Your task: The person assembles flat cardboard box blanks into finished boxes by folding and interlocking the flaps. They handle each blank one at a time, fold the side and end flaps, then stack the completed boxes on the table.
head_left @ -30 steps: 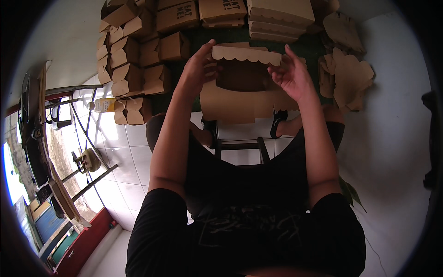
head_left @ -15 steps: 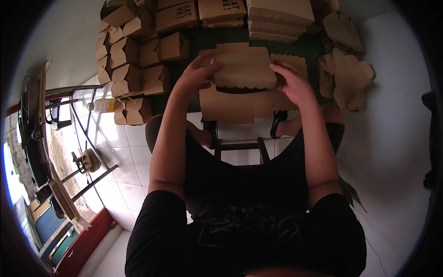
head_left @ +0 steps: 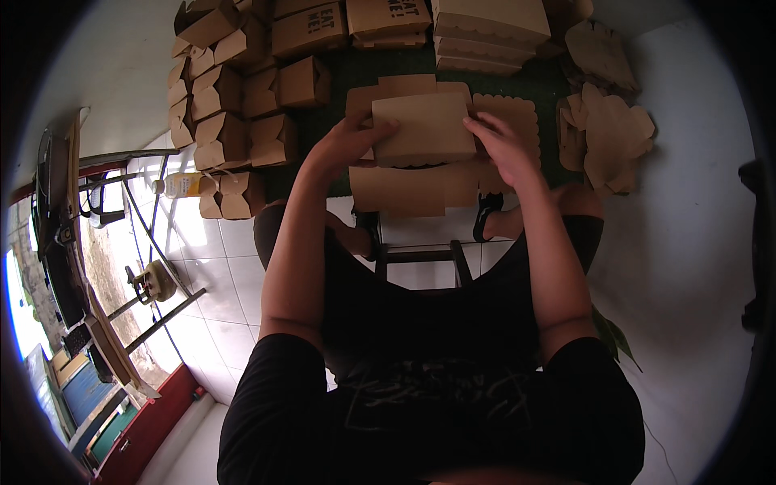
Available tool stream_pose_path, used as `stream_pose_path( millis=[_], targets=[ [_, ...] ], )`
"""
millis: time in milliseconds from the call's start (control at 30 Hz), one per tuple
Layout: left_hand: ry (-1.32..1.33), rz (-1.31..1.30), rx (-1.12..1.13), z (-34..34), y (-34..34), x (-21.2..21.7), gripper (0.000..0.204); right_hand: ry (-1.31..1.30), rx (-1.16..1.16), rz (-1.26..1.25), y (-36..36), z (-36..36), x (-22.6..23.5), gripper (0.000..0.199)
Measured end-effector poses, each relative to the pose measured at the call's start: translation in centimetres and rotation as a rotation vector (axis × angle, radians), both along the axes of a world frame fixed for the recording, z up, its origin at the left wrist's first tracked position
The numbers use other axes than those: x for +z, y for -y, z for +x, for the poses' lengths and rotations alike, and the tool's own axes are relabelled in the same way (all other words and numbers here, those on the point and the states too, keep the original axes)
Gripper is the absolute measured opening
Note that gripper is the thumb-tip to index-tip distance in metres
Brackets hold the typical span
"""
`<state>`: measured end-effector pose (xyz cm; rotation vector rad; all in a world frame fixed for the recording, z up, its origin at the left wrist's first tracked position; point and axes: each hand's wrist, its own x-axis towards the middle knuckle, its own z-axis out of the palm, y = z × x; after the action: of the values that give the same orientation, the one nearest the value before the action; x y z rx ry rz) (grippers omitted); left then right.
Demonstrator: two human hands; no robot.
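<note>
Between my hands is a brown cardboard box (head_left: 424, 125) with a flat lid and a scalloped lower front edge. My left hand (head_left: 349, 142) grips its left side, thumb on top and the other fingers hidden. My right hand (head_left: 503, 142) presses the right side, fingertips at the upper right corner. Beneath and around the box lie flat cardboard blanks: one piece (head_left: 396, 190) on the near side and a scalloped piece (head_left: 521, 121) on the right.
Folded small boxes (head_left: 222, 139) stand in rows on the left. Printed boxes (head_left: 309, 31) and a stack of scalloped-edge boxes (head_left: 491, 28) are at the back. Loose cut cardboard (head_left: 618, 133) piles up at right. A bottle with yellow contents (head_left: 182, 185) is by the left boxes.
The box's lid has come down toward me, so its flat top now faces up and the scalloped flap is mostly out of sight. Both hands have shifted slightly with it.
</note>
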<state>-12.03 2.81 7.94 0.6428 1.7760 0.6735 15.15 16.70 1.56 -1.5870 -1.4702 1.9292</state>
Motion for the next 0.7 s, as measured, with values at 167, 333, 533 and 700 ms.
stream_pose_path(
  millis=[167,333,533,700],
  targets=[
    [0.073,0.067,0.037,-0.1,0.0,-0.8,0.087,0.066,0.013,0.097,-0.1,-0.5,-1.6,0.087],
    [0.138,0.251,0.203,-0.3,-0.4,-2.9,0.091,-0.051,0.028,0.068,-1.0,-0.3,-2.1,0.084],
    [0.035,0.442,-0.192,-0.5,0.0,-2.5,0.097,-0.097,-0.100,0.060,-0.9,-0.6,-2.2,0.068],
    [-0.371,0.510,-0.349,0.5,-0.4,-3.1,0.097,-0.122,-0.045,0.049,-1.3,-0.3,-1.5,0.075]
  ],
)
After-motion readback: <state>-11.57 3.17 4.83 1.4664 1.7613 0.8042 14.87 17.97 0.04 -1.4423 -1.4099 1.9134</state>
